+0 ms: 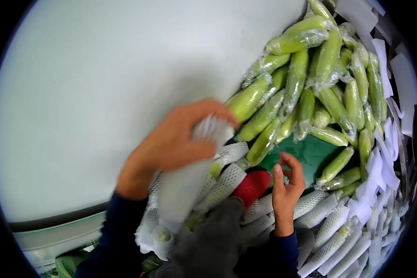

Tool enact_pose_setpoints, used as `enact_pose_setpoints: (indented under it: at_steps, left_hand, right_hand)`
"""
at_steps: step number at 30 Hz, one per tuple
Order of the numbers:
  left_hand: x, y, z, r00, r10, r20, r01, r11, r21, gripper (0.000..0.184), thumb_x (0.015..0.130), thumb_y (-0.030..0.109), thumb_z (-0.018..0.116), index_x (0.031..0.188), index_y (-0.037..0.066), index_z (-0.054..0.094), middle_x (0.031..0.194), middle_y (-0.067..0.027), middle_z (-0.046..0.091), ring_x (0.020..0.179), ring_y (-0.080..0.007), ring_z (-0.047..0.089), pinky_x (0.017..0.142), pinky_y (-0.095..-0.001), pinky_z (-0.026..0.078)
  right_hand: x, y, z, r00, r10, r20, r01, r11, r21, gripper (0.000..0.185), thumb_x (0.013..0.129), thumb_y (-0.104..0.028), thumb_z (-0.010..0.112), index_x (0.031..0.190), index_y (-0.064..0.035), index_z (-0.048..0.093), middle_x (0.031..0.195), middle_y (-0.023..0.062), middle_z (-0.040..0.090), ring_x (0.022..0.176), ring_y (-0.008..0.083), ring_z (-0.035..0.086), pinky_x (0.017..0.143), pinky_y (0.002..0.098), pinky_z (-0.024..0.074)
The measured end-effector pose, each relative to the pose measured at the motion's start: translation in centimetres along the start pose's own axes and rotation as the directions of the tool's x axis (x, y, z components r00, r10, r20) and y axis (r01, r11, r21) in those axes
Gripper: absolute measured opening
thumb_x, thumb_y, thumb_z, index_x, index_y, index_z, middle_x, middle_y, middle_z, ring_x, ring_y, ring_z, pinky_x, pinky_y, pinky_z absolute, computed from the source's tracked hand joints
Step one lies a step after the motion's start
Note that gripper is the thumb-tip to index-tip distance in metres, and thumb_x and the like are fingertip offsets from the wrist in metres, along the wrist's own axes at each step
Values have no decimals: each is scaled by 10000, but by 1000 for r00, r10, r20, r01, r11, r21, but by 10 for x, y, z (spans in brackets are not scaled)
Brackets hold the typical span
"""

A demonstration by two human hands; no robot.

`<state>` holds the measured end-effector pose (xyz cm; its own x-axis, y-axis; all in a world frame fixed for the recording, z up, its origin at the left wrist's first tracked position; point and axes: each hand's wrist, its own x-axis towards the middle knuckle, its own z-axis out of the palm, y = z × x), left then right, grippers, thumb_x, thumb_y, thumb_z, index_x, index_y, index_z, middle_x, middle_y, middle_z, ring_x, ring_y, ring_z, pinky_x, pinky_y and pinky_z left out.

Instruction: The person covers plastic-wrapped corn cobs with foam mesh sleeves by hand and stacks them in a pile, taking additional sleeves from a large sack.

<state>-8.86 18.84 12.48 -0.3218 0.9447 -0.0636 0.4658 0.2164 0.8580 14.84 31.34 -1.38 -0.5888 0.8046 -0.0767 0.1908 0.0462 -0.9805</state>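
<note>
My left hand (pixel 171 136) is closed round a white foam net sleeve (pixel 183 187), which hangs down below the fingers and is smeared by motion. Just beyond its fingertips lies a long pale-green gourd-like vegetable (pixel 250 97) in clear film, part of a large heap. My right hand (pixel 289 183) is held over a green surface (pixel 306 155), thumb and fingers apart. A small clear, shiny patch shows beside its fingers; I cannot make out what it is. Below this hand lie several vegetables in white foam nets (pixel 310 204).
A large white panel (pixel 102 83) fills the left side. A red shoe (pixel 252 185) and a dark trouser leg (pixel 213 236) stand between my hands. Loose white foam sheets (pixel 380 171) line the right edge, and more netted vegetables (pixel 329 231) lie in rows at lower right.
</note>
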Motion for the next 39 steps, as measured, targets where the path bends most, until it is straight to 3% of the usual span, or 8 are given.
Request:
enact_pose_setpoints:
  at_steps: [6,14,22,25,27,31,34,39]
  left_hand:
    - [-140,-12,108,937,-350,20,284,790,543,459,719,125,733,1162,123,611,1240,-141,541,1055,-347,596,793,-429,531]
    - [-141,-85,144,989,-143,36,94,800,593,304,864,217,630,1123,59,630,1220,-190,578,1172,-432,496,999,-548,380]
    - [18,14,102,976,87,-199,-30,962,271,243,820,82,676,1050,6,662,997,-195,676,893,-381,650,789,-448,526]
    - [80,-55,160,989,-122,-86,149,805,574,282,859,280,692,858,6,626,825,-163,680,806,-354,666,691,-443,533]
    - [103,-97,198,873,-488,9,371,675,637,404,825,313,737,982,-22,575,830,-163,645,772,-357,655,693,-448,539]
    - [80,-127,241,921,-267,-284,387,719,578,608,740,266,784,1159,-18,446,967,-197,586,809,-365,644,679,-451,535]
    - [61,-131,250,955,-220,-201,291,831,474,654,668,181,793,1191,9,441,1035,-199,540,935,-372,613,741,-460,518]
    - [45,-107,274,950,163,265,-270,855,442,607,702,208,802,1209,21,527,1122,-163,538,1094,-358,534,932,-439,429]
  right_hand:
    - [-12,61,-55,985,170,-12,-170,978,-124,144,955,-104,639,1034,8,680,918,42,693,811,97,608,730,248,497]
    - [36,59,-161,832,-55,-552,-160,929,-333,259,893,-71,673,1145,-26,639,981,76,702,827,148,643,715,244,493]
    - [79,109,-342,793,-505,-341,-306,154,-940,842,679,-180,823,1435,-107,459,1201,186,598,1109,376,558,959,460,458]
    - [96,94,-363,808,-110,-578,-567,117,-815,646,772,-404,780,1314,-124,567,956,103,654,828,309,650,734,439,525]
    - [86,98,-362,792,-176,-584,-554,194,-809,510,827,-428,724,1203,-96,627,893,113,645,805,301,644,714,429,510]
    - [49,65,-308,626,-707,-330,-185,276,-943,267,928,-257,648,1002,-1,670,853,123,638,707,265,587,638,364,459]
    - [-4,37,-210,755,-41,-655,-62,989,-134,247,901,-117,599,1112,9,625,955,28,613,755,134,537,661,262,433]
    - [-38,70,-111,794,580,-183,-325,660,678,508,795,-13,451,1298,-38,515,1086,62,620,936,184,583,855,311,490]
